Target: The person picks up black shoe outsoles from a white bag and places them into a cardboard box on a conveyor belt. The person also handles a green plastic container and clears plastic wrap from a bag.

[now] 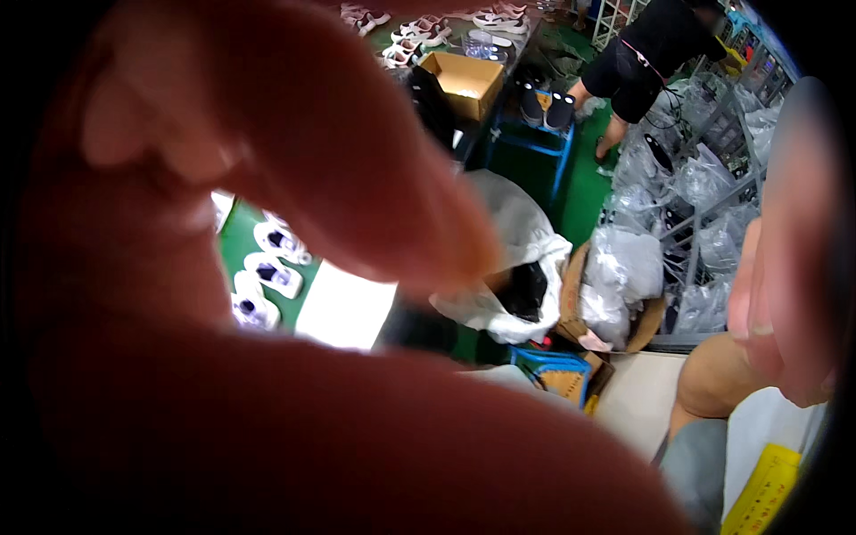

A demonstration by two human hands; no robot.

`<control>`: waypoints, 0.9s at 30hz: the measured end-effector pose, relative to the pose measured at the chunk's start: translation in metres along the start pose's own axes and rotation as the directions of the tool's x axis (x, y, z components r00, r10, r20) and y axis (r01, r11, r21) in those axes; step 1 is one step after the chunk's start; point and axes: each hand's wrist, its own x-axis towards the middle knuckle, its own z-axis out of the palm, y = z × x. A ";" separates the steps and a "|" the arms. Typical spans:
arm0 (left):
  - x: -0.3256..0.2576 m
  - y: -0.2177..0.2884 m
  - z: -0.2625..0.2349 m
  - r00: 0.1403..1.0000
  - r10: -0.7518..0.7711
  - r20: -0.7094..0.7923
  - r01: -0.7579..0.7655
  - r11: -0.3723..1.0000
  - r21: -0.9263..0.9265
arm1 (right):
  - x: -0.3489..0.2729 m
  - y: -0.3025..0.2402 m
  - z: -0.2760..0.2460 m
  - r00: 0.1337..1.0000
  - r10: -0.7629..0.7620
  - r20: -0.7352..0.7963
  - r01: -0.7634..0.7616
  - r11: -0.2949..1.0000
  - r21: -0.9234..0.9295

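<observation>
Hands are sitting right against the lens, blurred: the left hand (267, 294) is filling the picture from 6 to 11 o'clock, fingers curled, gripping nothing visible; the right hand (789, 259) is showing at 3 o'clock, its finger state impossible to tell. Between them, white shoes (267, 272) are lying at 9 o'clock, a white bag (517, 245) near centre, a cardboard box (464, 82) at 12 o'clock.

The left hand (267, 294) is bare and blurred, filling the frame from nine o'clock to six, with no glove, ring or sleeve showing. The right hand (789, 267), at three o'clock, is likewise bare and out of focus, one fingernail faintly visible.
</observation>
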 end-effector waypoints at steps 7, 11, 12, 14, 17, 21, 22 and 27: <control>-0.033 0.021 -0.022 0.998 0.055 -0.006 -0.054 0.996 0.071 | 0.017 -0.021 0.036 0.996 -0.018 0.083 0.023 0.998 -0.053; -0.050 0.027 -0.041 0.998 0.043 -0.036 -0.039 0.995 0.087 | 0.030 -0.018 0.064 0.993 0.016 0.115 -0.009 0.998 -0.062; -0.055 0.030 -0.045 0.998 0.039 -0.047 -0.034 0.995 0.096 | 0.033 -0.018 0.070 0.992 0.023 0.125 -0.015 0.998 -0.060; -0.063 0.034 -0.056 0.996 0.034 -0.082 -0.024 0.993 0.115 | 0.034 -0.017 0.082 0.991 0.037 0.131 -0.028 0.997 -0.069; -0.084 0.041 -0.077 0.979 0.030 -0.199 0.001 0.988 0.156 | 0.034 -0.021 0.099 0.991 0.060 0.118 -0.050 0.995 -0.088; -0.144 -0.036 -0.102 0.741 -0.224 -0.633 0.337 0.939 0.063 | -0.004 0.012 0.113 0.955 0.196 -0.222 -0.229 0.964 -0.137; -0.172 -0.056 -0.110 0.639 -0.295 -0.710 0.484 0.872 0.074 | -0.016 0.025 0.121 0.914 0.218 -0.341 -0.269 0.957 -0.110; -0.341 -0.182 -0.109 0.508 -0.463 -0.726 0.832 0.044 0.553 | -0.081 0.103 0.115 0.639 0.646 -0.418 -0.682 0.727 0.082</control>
